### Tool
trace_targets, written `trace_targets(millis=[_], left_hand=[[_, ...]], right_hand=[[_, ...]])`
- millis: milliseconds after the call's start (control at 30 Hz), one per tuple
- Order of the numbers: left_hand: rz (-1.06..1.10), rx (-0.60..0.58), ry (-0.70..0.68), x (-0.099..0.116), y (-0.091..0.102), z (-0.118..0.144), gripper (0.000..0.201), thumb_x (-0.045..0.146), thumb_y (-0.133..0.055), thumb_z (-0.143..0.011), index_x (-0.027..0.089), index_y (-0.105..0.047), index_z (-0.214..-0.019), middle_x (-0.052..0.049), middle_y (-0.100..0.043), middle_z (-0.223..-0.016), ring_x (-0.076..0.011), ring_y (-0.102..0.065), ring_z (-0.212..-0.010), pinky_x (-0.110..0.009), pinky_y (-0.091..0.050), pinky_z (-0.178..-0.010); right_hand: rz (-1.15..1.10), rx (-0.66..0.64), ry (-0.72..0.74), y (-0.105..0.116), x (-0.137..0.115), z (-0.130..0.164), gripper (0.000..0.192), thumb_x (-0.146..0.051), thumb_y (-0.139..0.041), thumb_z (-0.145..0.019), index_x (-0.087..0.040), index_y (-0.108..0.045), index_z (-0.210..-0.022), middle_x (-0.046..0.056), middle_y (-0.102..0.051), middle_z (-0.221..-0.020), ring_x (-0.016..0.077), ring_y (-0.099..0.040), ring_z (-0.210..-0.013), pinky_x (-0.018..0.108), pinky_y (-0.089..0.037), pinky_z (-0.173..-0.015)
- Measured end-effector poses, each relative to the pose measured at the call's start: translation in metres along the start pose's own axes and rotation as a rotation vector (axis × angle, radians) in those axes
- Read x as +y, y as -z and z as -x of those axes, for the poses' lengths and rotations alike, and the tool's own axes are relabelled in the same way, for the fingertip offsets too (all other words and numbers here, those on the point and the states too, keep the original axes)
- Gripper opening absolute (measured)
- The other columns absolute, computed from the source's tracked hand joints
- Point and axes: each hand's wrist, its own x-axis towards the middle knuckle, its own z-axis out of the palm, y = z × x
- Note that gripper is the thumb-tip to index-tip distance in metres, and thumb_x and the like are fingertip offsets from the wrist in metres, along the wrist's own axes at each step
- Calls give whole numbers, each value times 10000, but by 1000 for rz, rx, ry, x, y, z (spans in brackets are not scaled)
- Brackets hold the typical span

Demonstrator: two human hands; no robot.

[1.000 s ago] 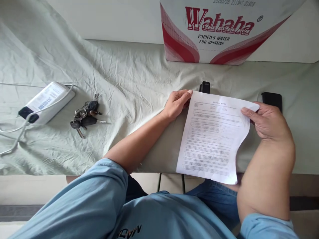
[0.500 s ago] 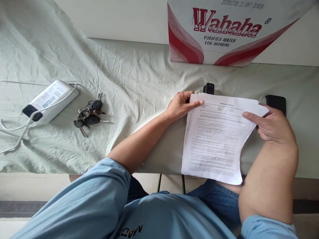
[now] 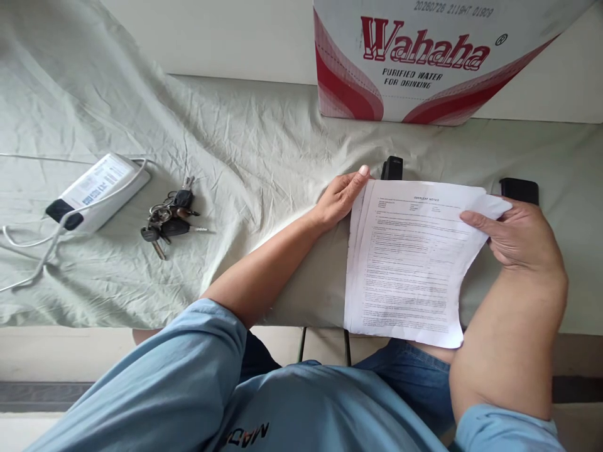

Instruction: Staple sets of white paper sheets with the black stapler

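A small stack of printed paper sheets (image 3: 407,263) lies tilted over the near edge of a table covered with a pale green cloth (image 3: 245,157). My right hand (image 3: 518,235) grips the stack's upper right corner, thumb on top. My left hand (image 3: 340,196) rests against the stack's upper left edge with fingers extended, touching the fanned sheet edges. A black stapler (image 3: 392,168) stands just behind the papers, partly hidden by them.
A black phone (image 3: 519,188) lies behind my right hand. A bunch of keys (image 3: 167,215) and a white power bank with a cable (image 3: 97,188) sit at the left. A red-and-white Wahaha carton (image 3: 424,63) stands at the back.
My left thumb has come off the top sheet, and the hand now lies flat along the stack's left edge. The sheets show slightly fanned at the left.
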Motion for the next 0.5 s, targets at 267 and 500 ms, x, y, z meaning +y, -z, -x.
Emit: trace_targets(millis=[267,500], left_hand=[[-48,16,-58,-5,4,-3,895,1064,-783,-875,239,-460,-746,11,-418,-754,-127,-393,-715,-336,-371,-644],[128,386,-175,-37,6,-23,794,975,-759,-989,243,-482,-861,9,-462,-841,-131,-530,-793,-301,-509,-721]], right_hand=[[-53,-71,76,-7,-1,0,637,-462,-1222,-508,-285,-956,-1059,57,-947,-1200,280,-838,-1159,431,-666,-1181],[306,-383,-261,32,4,6,557,-479,-1217,-488,-247,-978,-935,112,-932,-951,368,-890,-971,478,-763,-861]])
